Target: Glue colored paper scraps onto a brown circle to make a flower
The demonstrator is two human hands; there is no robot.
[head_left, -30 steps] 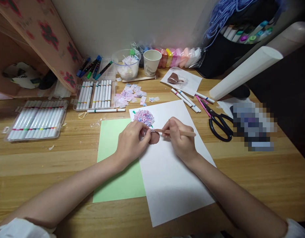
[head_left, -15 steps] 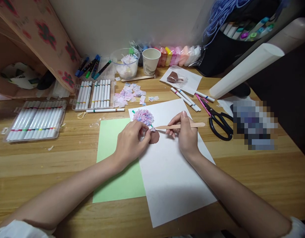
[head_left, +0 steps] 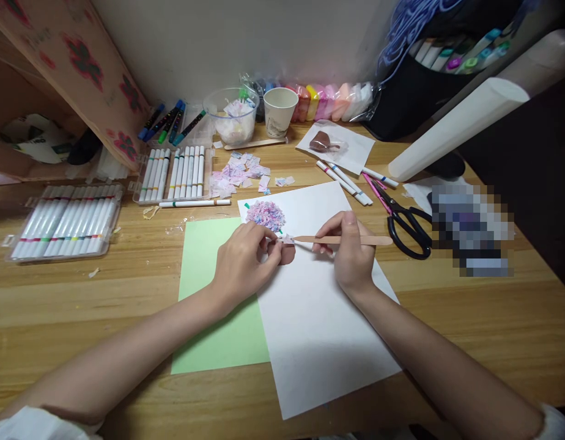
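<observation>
My left hand [head_left: 239, 260] pinches a small whitish paper scrap [head_left: 287, 238] between thumb and fingertips, just above a round brown piece [head_left: 288, 255] on a white sheet [head_left: 328, 342]. From the right, my right hand [head_left: 353, 253] grips a wooden craft stick [head_left: 378, 241], its narrow tip against or very near the scrap. Close above the fingers lies a rounded cluster of crumpled pink, purple and blue paper bits [head_left: 266, 216] with small green pieces at its edge. Beneath my left wrist is a light green sheet [head_left: 213, 348], partly under the white one.
Cut paper squares [head_left: 239, 174] lie behind the sheets. Boxes of markers [head_left: 66, 223] are at left. A clear bowl [head_left: 232, 125], paper cup [head_left: 280, 113] and bagged colored clay [head_left: 326, 102] stand at the back. Black-handled scissors [head_left: 408, 232] and a white paper roll [head_left: 461, 128] are at right.
My right hand has shifted slightly right with the craft stick, whose tip has drawn back to the right. The scrap now reaches further right over the brown piece. My left hand stays nearly still.
</observation>
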